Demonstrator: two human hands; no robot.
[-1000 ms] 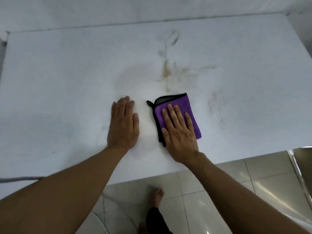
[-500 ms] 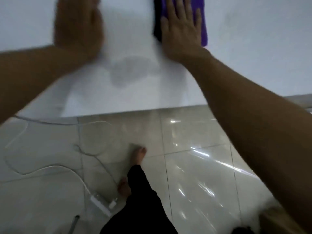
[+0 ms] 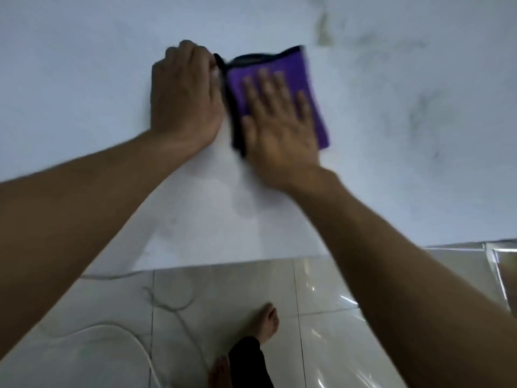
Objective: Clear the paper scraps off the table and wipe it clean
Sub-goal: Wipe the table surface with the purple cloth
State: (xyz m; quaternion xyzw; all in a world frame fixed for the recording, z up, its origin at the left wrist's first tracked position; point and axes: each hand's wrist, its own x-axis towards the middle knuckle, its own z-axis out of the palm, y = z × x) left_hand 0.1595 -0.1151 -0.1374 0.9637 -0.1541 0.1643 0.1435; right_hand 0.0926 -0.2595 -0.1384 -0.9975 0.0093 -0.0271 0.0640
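A purple cloth [image 3: 293, 68] with a black edge and a black loop lies folded on the white table [image 3: 84, 65]. My right hand [image 3: 277, 130] presses flat on it, fingers spread. My left hand [image 3: 184, 93] rests on the table just left of the cloth, its fingers bent at the black loop. The frame is blurred, so whether they pinch the loop is unclear. I see no paper scraps.
Brownish stains [image 3: 324, 26] and grey smears [image 3: 419, 113] mark the table to the far right of the cloth. The table's front edge runs just below my forearms. Beneath it are glossy floor tiles [image 3: 321, 289], a white cable [image 3: 173, 306] and my bare foot [image 3: 268, 320].
The view has swung back up from the floor to the table. My left hand has moved right, next to the cloth's loop, and its fingers have bent. My right hand stays on the cloth.
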